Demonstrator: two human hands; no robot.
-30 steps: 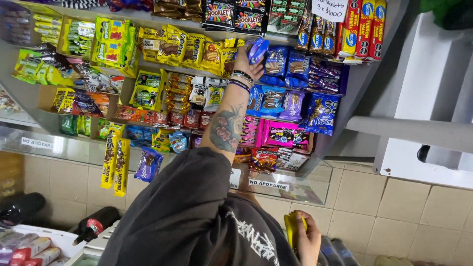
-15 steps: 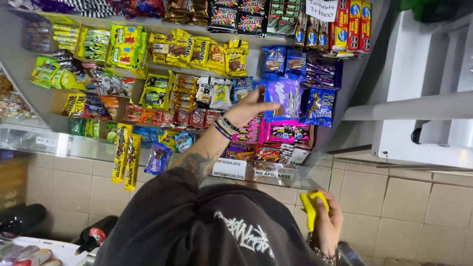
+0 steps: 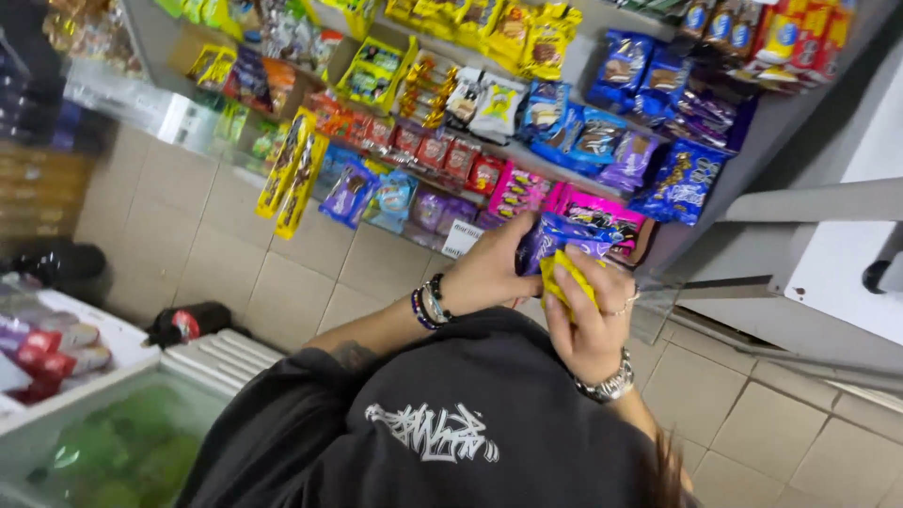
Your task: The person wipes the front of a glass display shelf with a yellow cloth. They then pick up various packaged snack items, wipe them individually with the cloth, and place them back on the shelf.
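Head view, looking down over a black shirt (image 3: 451, 423) with a white scrawled graphic on the chest. At far left a white chest freezer (image 3: 122, 414) shows green packs under its glass lid, with red-and-purple wrapped items (image 3: 52, 343) stacked on its top edge. Just behind it a dark bottle with a red label (image 3: 188, 325) lies on the beige tiled floor (image 3: 273, 273).

Moving right, long yellow snack strips (image 3: 296, 169) hang from the front of the shelf (image 3: 790, 113), a grey slanted rack crowded with red, yellow, blue and purple packets. A white price tag (image 3: 461, 237) sits on the shelf edge.

The left hand (image 3: 489, 273) comes in from the lower left, beaded bracelets (image 3: 430, 301) at the wrist, and its fingers are curled around a blue and purple snack packet (image 3: 564, 235), which is held in the air just in front of the bright pink display box (image 3: 602, 212) on the lowest shelf row. The right hand (image 3: 588, 320) rises from below, with a ring on one finger and a metal watch (image 3: 607, 386) on the wrist. Its fingers are clenched around a yellow wrapper (image 3: 567, 277), pressed right up against the blue and purple packet, so the two hands meet. Whether the yellow piece is one item or several is hard to tell, since the fingers cover most of it.

Further right, dark blue biscuit packs (image 3: 682, 179) lean on the shelf, and a white and grey unit (image 3: 847, 254) stands against the wall.
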